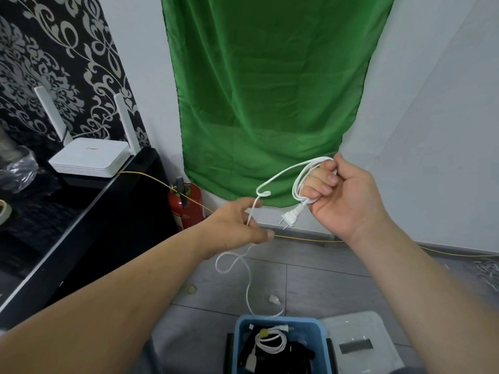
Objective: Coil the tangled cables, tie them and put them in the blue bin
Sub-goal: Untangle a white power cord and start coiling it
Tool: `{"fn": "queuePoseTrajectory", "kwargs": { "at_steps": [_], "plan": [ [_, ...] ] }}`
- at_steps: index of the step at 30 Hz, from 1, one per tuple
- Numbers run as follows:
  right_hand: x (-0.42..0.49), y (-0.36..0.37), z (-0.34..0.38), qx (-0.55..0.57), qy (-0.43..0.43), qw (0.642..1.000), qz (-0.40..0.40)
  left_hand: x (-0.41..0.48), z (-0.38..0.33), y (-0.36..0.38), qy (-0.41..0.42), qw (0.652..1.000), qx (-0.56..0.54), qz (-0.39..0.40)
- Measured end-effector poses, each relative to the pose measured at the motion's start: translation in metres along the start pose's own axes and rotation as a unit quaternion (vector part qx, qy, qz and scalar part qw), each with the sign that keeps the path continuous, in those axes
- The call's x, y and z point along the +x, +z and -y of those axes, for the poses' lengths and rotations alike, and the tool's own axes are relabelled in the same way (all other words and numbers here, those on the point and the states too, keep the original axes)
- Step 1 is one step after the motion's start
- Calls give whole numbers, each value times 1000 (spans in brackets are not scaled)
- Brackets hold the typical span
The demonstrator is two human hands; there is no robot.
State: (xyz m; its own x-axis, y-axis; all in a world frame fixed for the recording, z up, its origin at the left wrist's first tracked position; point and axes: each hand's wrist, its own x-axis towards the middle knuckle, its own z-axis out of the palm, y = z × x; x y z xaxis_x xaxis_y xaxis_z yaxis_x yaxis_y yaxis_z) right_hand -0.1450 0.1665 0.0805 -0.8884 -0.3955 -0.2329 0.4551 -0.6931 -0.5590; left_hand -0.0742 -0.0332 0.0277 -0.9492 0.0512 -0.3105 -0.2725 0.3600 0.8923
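Coiling step in hand. To do well: feed slack evenly through left hand (243,225), untwist kink before next loop, keep loops same size.

Right hand (348,195) held fingers curled round few loops of cable (283,171), plug (293,214) dangling below fist. Left hand pinched loose run, just left of coil. Tail fell to floor by bin (239,344), near, below hands.

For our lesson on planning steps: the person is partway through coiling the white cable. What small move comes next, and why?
Probably the left hand should carry its pinched stretch to the right hand as another loop: that hand grips a few loops of white cable, and a long tail hangs uncoiled below.
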Motion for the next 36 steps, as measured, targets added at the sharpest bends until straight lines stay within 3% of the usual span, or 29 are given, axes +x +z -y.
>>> {"fn": "queuePoseTrajectory", "kwargs": {
  "at_steps": [5,11,14,17,20,25,28,33,36],
  "plan": [
    [-2,0,-4,-46,47,998,0,3,-17,7,57,989,-106,-81],
    [-4,-1,2,-14,69,997,29,9,-13,-3,-9,982,-90,-167],
    [-4,0,7,18,50,998,28,7,-6,-4,-27,988,-16,-150],
    [-2,-1,8,52,23,998,-5,1,-5,-4,40,992,27,-117],
    [5,-11,9,74,-33,993,-91,-1,-3,-5,73,989,89,-96],
    [14,-28,5,93,-50,972,-208,-3,-1,-4,33,984,168,-57],
    [15,-25,3,103,-43,973,-202,-2,1,0,0,983,182,-27],
    [13,-16,3,98,-43,979,-176,5,6,7,-3,995,71,-73],
    [12,-12,0,77,-52,984,-153,9,10,10,34,984,169,-47]
  ]
}}
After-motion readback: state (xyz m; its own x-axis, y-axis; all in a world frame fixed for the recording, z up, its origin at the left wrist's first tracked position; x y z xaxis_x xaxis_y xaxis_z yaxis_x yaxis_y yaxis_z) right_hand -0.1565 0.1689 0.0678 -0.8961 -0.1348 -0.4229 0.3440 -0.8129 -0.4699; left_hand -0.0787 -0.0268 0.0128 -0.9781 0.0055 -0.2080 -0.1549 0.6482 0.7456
